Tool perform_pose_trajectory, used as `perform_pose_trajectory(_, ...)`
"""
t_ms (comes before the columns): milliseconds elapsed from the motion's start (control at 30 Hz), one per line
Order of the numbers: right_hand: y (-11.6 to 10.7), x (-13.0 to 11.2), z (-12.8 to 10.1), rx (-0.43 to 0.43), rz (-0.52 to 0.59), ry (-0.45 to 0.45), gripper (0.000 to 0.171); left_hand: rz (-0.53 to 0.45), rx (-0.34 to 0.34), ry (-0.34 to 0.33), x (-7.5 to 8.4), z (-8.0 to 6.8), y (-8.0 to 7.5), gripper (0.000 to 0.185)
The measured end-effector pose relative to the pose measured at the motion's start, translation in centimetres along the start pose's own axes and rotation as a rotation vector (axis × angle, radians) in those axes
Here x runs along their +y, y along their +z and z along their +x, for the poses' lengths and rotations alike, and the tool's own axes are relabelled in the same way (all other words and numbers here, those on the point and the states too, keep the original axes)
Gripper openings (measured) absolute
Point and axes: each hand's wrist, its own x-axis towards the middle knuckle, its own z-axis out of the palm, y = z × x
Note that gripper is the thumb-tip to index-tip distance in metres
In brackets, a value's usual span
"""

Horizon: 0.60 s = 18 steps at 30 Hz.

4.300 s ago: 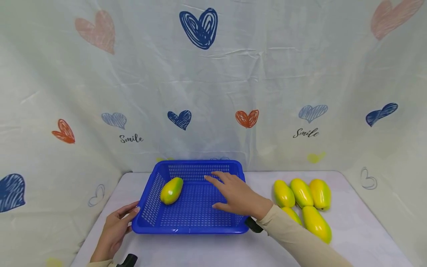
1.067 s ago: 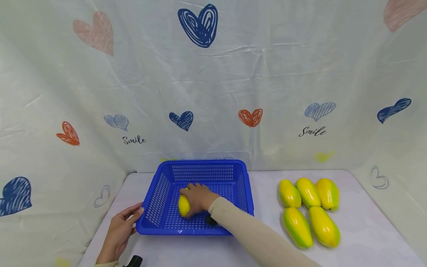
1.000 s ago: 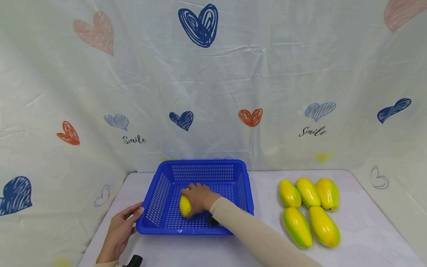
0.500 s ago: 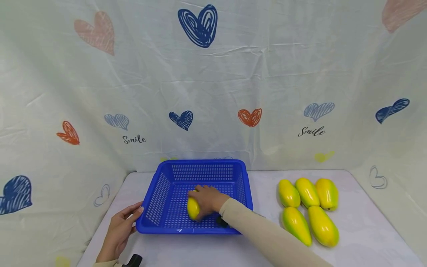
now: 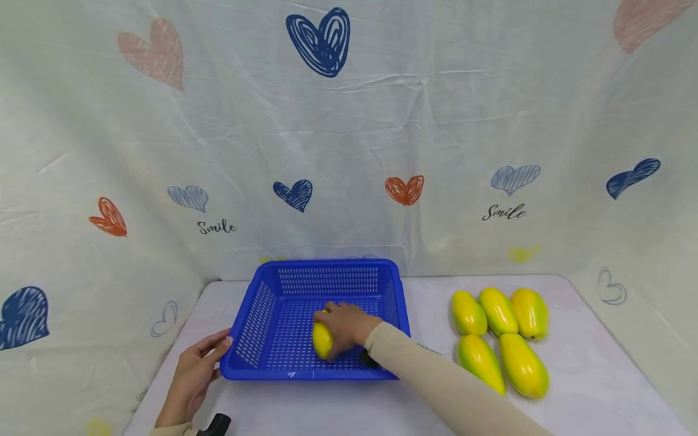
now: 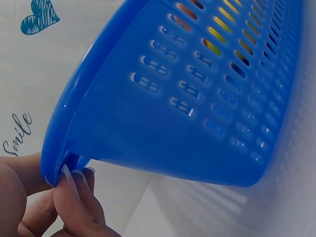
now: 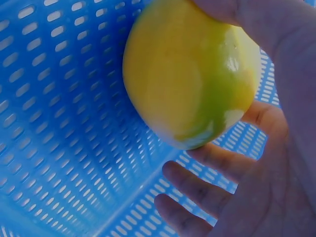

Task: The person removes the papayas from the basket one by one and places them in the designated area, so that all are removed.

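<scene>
A blue slotted basket (image 5: 253,321) stands on the white table. Inside it my right hand (image 5: 346,324) grips a yellow-green papaya (image 5: 322,340) near the basket's middle front. In the right wrist view the papaya (image 7: 187,74) sits under my thumb with the fingers (image 7: 207,192) spread below it, over the basket floor (image 7: 59,123). My left hand (image 5: 193,378) lies on the table at the basket's front left corner. Its fingertips (image 6: 79,192) touch the underside of the basket rim (image 6: 54,143).
Several more yellow-green papayas (image 5: 498,339) lie in a cluster on the table to the right of the basket. A heart-printed white cloth (image 5: 349,151) forms the back and side walls. A dark wrist device (image 5: 215,425) shows at the bottom edge.
The right hand, open over the basket at first, took hold of the papaya at the basket's left and has moved it rightward toward the middle. The left hand stays at the corner.
</scene>
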Motion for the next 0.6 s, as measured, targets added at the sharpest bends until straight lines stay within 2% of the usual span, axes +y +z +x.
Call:
perform_pose_trajectory(233,-0.4,0.0,-0.6,-0.001,-0.021,0.009,0.080,0.025,0.008,-0.007,0.2,0.0,-0.1,0.054)
perform_pose_trajectory(400,-0.7,-0.1,-1.0,-0.007,-0.062,0.026,0.079,0.030,0.006,-0.010,0.3,0.0,0.0,0.054)
perform_pose_trajectory(600,-1.4,0.2,-1.3,-0.044,-0.137,0.028,0.085,0.038,0.017,-0.024,0.3,0.1,0.0,0.054)
